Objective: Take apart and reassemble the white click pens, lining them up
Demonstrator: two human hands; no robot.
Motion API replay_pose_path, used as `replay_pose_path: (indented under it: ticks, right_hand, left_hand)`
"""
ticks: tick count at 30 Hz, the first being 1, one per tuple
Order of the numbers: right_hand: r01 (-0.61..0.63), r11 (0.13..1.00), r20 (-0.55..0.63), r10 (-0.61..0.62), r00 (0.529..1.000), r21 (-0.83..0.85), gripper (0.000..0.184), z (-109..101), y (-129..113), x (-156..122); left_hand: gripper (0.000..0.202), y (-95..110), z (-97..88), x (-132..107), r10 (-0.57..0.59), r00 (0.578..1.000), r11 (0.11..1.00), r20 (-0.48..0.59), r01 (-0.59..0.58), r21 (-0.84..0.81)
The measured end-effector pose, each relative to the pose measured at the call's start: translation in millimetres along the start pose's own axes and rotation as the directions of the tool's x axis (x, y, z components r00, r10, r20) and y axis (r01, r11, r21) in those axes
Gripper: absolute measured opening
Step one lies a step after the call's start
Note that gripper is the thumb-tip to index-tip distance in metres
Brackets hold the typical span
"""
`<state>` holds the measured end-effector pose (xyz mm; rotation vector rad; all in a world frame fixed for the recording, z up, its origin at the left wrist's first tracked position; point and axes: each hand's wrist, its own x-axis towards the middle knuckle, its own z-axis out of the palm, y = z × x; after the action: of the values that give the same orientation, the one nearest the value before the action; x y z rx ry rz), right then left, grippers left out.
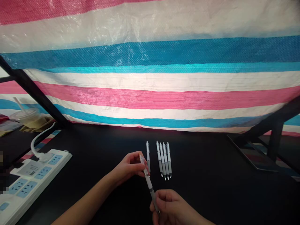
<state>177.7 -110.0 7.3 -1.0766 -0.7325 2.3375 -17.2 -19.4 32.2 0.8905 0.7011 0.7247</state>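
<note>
A white pen with a grey grip is held at a slant between my two hands, above the black table. My left hand pinches its upper end, near the clear clip. Lower down, the fingers of my right hand close around the grey grip close to the tip. Just beyond my left fingertips lies a similar single pen, partly hidden by the hand. To its right, several more white and grey pens lie side by side, tips toward me.
On the left a white power strip has a cable plugged in. A lidded cup with a straw stands farther back. A dark tablet-like slab lies at right. Striped sheeting hangs behind the black table, between dark frame bars.
</note>
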Motion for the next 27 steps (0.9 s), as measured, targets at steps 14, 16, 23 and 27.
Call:
replay_pose_path:
  ticks: [14, 16, 23, 27]
  right_hand:
    - [0.037, 0.999, -0.01, -0.038, 0.999, -0.025, 0.045, 3.8, -4.9, -2.0]
    - [0.044, 0.998, -0.044, -0.046, 0.998, -0.041, 0.04, 3.8, -4.3, -2.0]
    - [0.054, 0.998, -0.002, -0.055, 0.999, -0.03, 0.049, 0.9, -0.4, 1.0]
    - [0.041, 0.998, -0.001, -0.041, 0.999, -0.049, 0.039, -1.9, 0.7, 2.8]
  left_hand:
    - [0.019, -2.1, 0.0, 1.8, 0.06, 0.997, 0.998, -0.051, -0.061, -0.016]
    - [0.018, -2.6, 0.0, 1.6, 0.067, 0.997, 0.998, -0.045, -0.068, -0.012]
    - [0.017, -3.2, 0.2, 0.5, 0.076, 0.997, 0.997, -0.028, -0.076, -0.018]
    - [0.018, -2.5, 0.6, 0.5, 0.076, 0.997, 0.997, -0.023, -0.076, -0.022]
